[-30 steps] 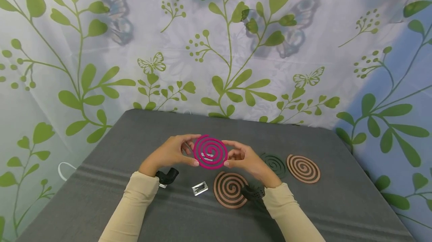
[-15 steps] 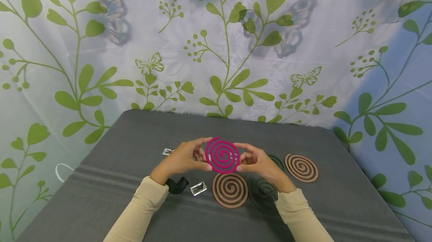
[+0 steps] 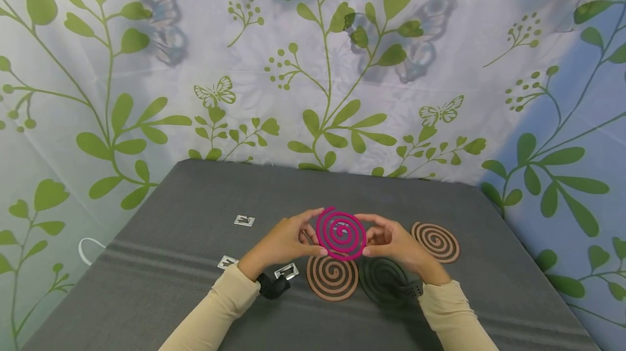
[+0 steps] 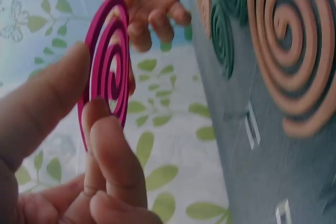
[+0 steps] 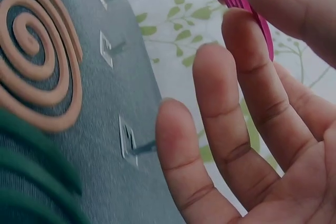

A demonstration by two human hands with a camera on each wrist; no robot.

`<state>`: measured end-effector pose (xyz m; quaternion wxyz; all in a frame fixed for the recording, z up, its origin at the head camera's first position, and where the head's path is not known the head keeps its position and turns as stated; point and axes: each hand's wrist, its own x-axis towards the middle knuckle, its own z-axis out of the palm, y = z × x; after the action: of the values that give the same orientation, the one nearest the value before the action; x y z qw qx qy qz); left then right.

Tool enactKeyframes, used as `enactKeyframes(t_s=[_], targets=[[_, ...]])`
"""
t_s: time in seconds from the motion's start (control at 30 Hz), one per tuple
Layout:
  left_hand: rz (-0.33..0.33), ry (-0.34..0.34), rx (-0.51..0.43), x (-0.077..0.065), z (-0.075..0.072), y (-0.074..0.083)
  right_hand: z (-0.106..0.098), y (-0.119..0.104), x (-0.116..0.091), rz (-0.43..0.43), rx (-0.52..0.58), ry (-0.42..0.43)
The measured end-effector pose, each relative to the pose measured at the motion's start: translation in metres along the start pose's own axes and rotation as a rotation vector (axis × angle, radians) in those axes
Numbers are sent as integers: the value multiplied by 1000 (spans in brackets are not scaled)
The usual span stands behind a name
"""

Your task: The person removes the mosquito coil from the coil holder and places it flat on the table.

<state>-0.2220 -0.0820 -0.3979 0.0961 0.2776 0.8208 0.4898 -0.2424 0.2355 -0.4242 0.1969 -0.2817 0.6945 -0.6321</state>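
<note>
A pink mosquito coil is held up over the table, its flat spiral face turned to the head view. My left hand pinches its left edge between thumb and fingers. At the opposite edge, my right hand pinches it with thumb and index finger; the other fingers stand off it, as the right wrist view shows. Below lie a brown coil and a dark green coil, the latter partly covered by the right wrist. Another green coil shows in the left wrist view; my right hand hides it from the head view.
Small metal coil stands lie on the grey cloth-covered table, one stand close to the left wrist. A second brown coil lies at the right. Behind hangs a leaf-patterned curtain.
Both hands have carried the pink coil to the right and slightly down in the head view. Metal stands at the left have come out from behind the left hand and wrist.
</note>
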Motion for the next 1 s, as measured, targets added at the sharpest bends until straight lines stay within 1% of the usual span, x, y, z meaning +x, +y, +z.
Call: enactKeyframes(t_s=[0.13, 0.3, 0.47, 0.6, 0.73, 0.87, 1.0], targets=[[5, 0, -32, 2, 13, -1, -9, 4, -8, -1, 1, -19], [7, -24, -64, 5, 28, -1, -18, 7, -20, 22, -21, -29], [-23, -32, -39, 8, 39, 1, -25, 9, -29, 46, -13, -44], [-25, -29, -23, 12, 47, 1, -30, 11, -37, 53, -9, -51], [-31, -30, -39, 16, 56, 1, -35, 12, -45, 56, -19, -49], [-55, -33, -81, 21, 64, 3, -40, 14, -53, 69, -22, -41], [-80, -31, -94, 25, 73, 5, -46, 15, -61, 85, -9, -38]])
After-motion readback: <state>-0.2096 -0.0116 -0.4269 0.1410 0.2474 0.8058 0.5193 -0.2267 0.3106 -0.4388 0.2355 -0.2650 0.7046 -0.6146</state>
